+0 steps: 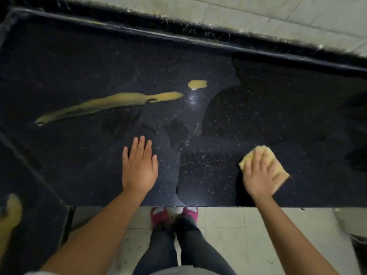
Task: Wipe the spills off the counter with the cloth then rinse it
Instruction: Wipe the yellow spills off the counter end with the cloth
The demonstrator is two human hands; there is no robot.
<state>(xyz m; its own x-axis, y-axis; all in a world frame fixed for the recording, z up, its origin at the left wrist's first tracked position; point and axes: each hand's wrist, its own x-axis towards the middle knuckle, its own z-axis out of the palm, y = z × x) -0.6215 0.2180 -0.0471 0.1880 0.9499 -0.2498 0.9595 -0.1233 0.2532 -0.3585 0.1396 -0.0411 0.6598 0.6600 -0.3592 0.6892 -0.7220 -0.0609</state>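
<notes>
- Black speckled stone is forming the counter (79,56), which is filling most of the head view and is ending in a straight front edge just above the person's feet.
- Resting flat near that front edge, the right hand (260,173) is pressing down on a yellow folded cloth (278,167) with its fingers straight and spread; the cloth is lying on the counter at the right, its corners showing past the fingertips and the heel of the hand (the hand is slightly blurred).
- Lying flat on bare stone toward the middle of the counter, the left hand (140,165) is holding nothing, its fingers straight and close together.
- Stretching slantwise across the left half of the counter is a long yellow spill (103,106), well apart from both hands and farther back than either.
- Sitting just beyond the long streak's right end is a small yellow puddle (197,84), separate from it.
- Showing at the lower left edge of the view, on a lower dark surface beside the counter, is another yellow spill (12,213).
- Gleaming between the hands and around the small puddle is a wet film (190,124) with an irregular edge, catching a spot of light.
- Standing on the pale tiled floor (238,245) below the counter edge are the person's pink shoes (158,215) and dark trousers (186,249).
</notes>
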